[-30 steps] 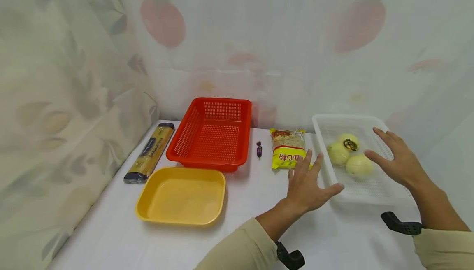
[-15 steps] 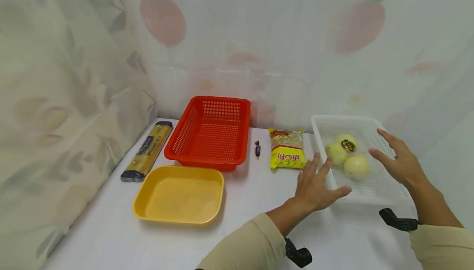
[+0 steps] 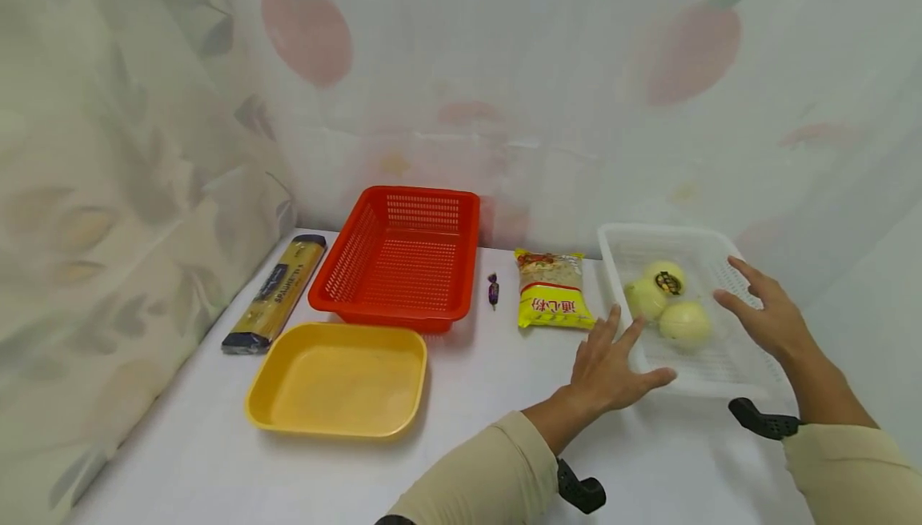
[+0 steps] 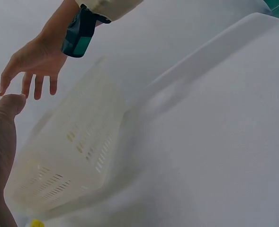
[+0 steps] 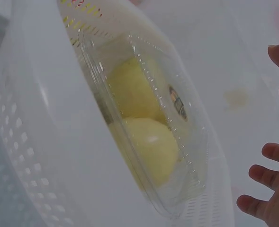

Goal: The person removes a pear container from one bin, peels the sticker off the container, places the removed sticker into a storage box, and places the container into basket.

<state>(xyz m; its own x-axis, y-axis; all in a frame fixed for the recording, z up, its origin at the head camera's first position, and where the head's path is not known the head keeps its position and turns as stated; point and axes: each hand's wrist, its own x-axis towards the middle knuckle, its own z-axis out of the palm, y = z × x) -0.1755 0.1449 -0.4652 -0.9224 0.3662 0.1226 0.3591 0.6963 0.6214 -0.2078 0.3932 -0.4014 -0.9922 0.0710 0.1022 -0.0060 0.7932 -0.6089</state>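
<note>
Flanking white basket (image 3: 727,369) at desk's right edge, left hand (image 3: 612,361) and right hand (image 3: 763,318) hover, fingers spread; light, stiff, probably best gripped by side rims.

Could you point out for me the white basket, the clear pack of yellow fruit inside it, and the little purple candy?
white basket (image 3: 651,238), head view, on its far rim.
clear pack of yellow fruit (image 5: 144,142), right wrist view, on the nearer fruit under the lid.
purple candy (image 3: 493,290), head view, on the wrapper's middle.
</note>
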